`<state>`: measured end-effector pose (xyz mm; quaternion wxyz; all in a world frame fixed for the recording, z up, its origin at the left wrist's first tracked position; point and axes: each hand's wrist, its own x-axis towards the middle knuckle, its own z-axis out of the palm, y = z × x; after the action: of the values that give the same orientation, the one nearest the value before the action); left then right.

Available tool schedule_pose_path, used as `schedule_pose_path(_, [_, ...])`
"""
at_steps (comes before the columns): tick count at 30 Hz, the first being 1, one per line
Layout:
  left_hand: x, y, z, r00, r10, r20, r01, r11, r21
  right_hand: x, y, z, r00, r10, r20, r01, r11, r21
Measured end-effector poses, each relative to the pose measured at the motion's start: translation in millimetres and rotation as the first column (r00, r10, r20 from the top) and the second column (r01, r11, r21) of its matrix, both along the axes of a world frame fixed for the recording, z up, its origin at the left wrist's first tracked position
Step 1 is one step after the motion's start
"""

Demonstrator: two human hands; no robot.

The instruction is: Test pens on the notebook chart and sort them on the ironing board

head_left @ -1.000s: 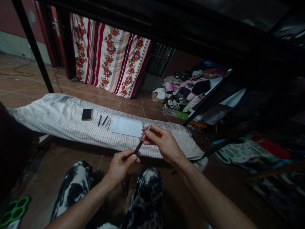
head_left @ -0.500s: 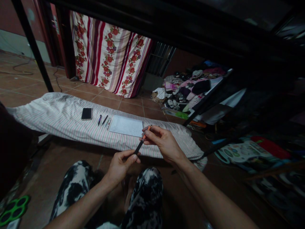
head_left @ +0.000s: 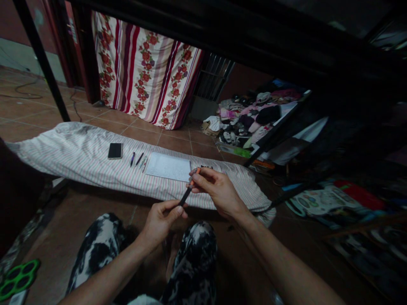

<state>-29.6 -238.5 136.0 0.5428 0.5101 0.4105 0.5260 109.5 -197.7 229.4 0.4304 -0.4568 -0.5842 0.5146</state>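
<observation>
A slim black pen (head_left: pixel 185 196) with orange at its upper end is held slantwise above my knees, between both hands. My left hand (head_left: pixel 161 220) pinches its lower black end between thumb and fingers. At the orange end, the thumb and fingertips of my right hand (head_left: pixel 213 186) are closed and partly cover it. Just beyond lies an open spiral notebook (head_left: pixel 168 166) on a striped cloth (head_left: pixel 85 159). Left of the notebook are several pens (head_left: pixel 140 159) in a row, and farther left a dark-screened phone (head_left: pixel 115 151). Small dark items behind my right fingers are unclear.
A dark frame bar (head_left: pixel 47 67) slants at the left, and another dark beam crosses overhead. Beyond the tiled floor (head_left: pixel 140 132) hangs a floral striped curtain (head_left: pixel 143 76). A clothes pile (head_left: pixel 254 112) is at the back right. A green four-ringed object (head_left: pixel 19 277) lies lower left.
</observation>
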Motion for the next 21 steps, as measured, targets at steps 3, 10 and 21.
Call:
schedule_pose_path(3, [0.2,-0.2,-0.1,1.0,0.001,0.005,-0.001,1.0,-0.001,0.1,-1.1,-0.3,1.0,-0.002,0.003,0.002,1.0,0.004])
schedule_pose_path(10, [1.1,-3.0,2.5,0.999,-0.012,0.033,0.013,0.999,-0.044,-1.1,-1.9,-2.4,0.999,-0.028,-0.033,0.028,1.0,0.012])
schedule_pose_path(21, [2.1,-4.9,3.3,0.996,0.014,0.089,-0.007,0.997,-0.072,-3.2,-1.8,-5.1,0.998,-0.052,-0.023,0.053,0.998,0.024])
